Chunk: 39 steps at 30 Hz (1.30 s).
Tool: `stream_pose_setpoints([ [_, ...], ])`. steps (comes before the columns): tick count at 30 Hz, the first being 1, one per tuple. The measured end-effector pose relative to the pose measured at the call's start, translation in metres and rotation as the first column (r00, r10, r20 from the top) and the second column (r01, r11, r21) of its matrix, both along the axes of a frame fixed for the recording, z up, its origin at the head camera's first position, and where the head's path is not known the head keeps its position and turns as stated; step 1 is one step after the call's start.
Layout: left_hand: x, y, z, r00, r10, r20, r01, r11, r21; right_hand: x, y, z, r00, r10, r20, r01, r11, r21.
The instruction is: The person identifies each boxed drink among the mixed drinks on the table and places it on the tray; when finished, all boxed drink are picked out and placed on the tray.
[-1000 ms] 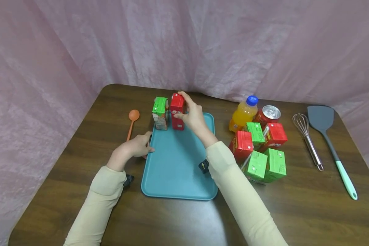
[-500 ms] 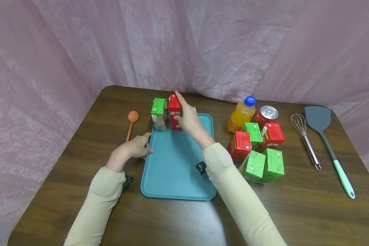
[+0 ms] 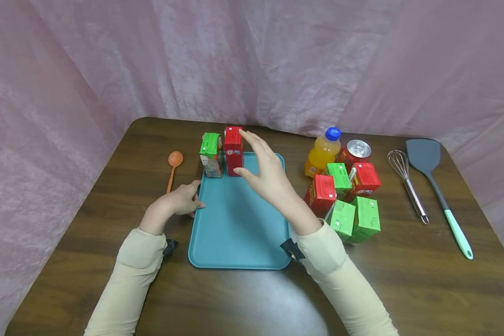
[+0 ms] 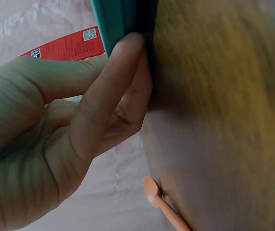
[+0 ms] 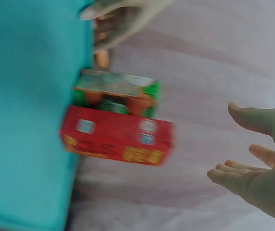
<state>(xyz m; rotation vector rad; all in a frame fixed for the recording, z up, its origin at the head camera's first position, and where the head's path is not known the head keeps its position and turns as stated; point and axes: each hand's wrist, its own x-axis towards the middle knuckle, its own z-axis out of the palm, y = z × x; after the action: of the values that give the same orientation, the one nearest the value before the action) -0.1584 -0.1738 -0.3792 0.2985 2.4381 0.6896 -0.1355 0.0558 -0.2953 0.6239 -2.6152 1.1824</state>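
A blue tray (image 3: 239, 228) lies on the table, its left rim pinched between the thumb and fingers of my left hand (image 3: 180, 199). In the left wrist view the fingers (image 4: 128, 62) curl under that rim (image 4: 111, 24). At the tray's far left corner stand a green drink carton (image 3: 211, 155) and, to its right, a red drink carton (image 3: 234, 151), both upright. My right hand (image 3: 269, 177) hovers above the tray, thumb and fingers spread, holding nothing. The right wrist view shows a gap between this hand (image 5: 257, 163) and the red carton (image 5: 118, 137).
Right of the tray stand several red and green cartons (image 3: 342, 219), an orange drink bottle (image 3: 322, 154) and a red can (image 3: 356, 154). Farther right lie a whisk (image 3: 410, 189) and a spatula (image 3: 441, 200). An orange spoon (image 3: 174, 161) lies left of the tray.
My right hand has let go of the red carton and drawn back toward me and to the right. The red carton now stands on the tray. My left hand keeps its hold on the rim.
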Motion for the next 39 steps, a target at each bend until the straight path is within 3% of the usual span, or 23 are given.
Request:
stream_pose_setpoints([
  [7, 0.001, -0.001, 0.000, 1.000, 0.006, 0.006, -0.006, 1.000, 0.016, 0.035, 0.049, 0.026, 0.971, 0.045, -0.233, -0.051, 0.999, -0.020],
  [11, 0.001, 0.000, 0.001, 1.000, 0.007, 0.005, -0.007, 1.000, 0.018, 0.047, 0.087, 0.032, 0.953, 0.048, -0.298, -0.046, 0.999, 0.013],
  [15, 0.001, 0.002, 0.002, 1.000, 0.007, 0.003, -0.007, 1.000, 0.016, 0.051, 0.129, 0.030, 0.947, 0.043, -0.319, -0.009, 0.994, 0.106],
  [20, 0.001, 0.002, 0.002, 1.000, 0.007, 0.009, -0.007, 1.000, 0.010, 0.049, 0.177, 0.016, 0.959, 0.000, -0.285, 0.056, 0.981, 0.187],
  [26, 0.001, 0.002, 0.002, 1.000, 0.009, -0.003, -0.009, 1.000, -0.008, 0.038, 0.219, -0.002, 0.987, -0.065, -0.149, 0.098, 0.969, 0.226],
  [32, 0.001, 0.000, 0.002, 1.000, 0.015, 0.005, -0.015, 1.000, 0.008, 0.024, 0.237, -0.019, 0.997, -0.074, -0.001, 0.072, 0.968, 0.242],
  [39, 0.002, 0.001, 0.003, 1.000, 0.016, 0.008, -0.017, 1.000, 0.015, 0.014, 0.242, -0.026, 0.986, -0.110, 0.123, 0.078, 0.969, 0.236],
])
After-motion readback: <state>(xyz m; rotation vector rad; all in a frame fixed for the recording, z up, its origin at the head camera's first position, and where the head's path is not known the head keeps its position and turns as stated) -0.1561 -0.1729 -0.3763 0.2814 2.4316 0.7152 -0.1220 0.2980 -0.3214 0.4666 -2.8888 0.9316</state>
